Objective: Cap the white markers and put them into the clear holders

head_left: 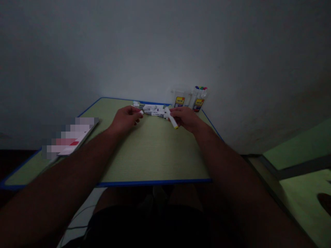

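My right hand is closed around a white marker, held at a slant with its yellow-tipped end pointing down toward me. Between the thumb and fingers of my left hand is a small white piece that looks like a marker cap. Behind and between both hands, a heap of white and grey markers lies on the table. The two hands are apart, just above the tabletop.
The pale table has a blue edge and stands against a grey wall. A clear marker case and a second case holding colored-tip markers stand at the back right. A flat white object, partly blurred out, lies at the left.
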Motion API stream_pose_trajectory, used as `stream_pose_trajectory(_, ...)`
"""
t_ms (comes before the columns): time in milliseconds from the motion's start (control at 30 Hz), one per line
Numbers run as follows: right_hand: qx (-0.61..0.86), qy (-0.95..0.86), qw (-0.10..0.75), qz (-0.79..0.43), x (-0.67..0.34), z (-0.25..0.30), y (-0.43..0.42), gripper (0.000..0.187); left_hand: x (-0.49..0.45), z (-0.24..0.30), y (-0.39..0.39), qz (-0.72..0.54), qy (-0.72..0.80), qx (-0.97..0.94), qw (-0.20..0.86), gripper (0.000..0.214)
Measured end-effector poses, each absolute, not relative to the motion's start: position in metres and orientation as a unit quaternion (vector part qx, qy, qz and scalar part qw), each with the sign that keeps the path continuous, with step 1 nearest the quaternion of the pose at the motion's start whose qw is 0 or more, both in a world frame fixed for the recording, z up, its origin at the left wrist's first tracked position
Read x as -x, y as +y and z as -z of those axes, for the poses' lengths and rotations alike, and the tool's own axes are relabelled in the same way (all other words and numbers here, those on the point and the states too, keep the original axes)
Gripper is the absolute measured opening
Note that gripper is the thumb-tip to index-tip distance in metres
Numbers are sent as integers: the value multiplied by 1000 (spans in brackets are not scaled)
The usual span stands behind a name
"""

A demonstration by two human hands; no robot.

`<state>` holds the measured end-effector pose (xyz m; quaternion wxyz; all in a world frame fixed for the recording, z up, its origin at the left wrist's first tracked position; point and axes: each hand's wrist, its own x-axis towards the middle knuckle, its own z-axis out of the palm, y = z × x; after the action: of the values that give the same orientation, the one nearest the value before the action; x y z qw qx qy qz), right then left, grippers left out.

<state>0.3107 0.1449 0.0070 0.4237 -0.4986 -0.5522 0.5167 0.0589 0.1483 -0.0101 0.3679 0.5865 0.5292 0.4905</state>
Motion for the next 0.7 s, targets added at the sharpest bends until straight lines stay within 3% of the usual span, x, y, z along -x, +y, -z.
stream_pose_trajectory(200,487,-531,435,-540,-312,-5,147,10,-57,12,149,-480,528,-605,353,13)
stream_pose_trajectory(700,491,-526,434,-543,-313,-3,148,11,-57,10,145,-419,544,-698,201,21)
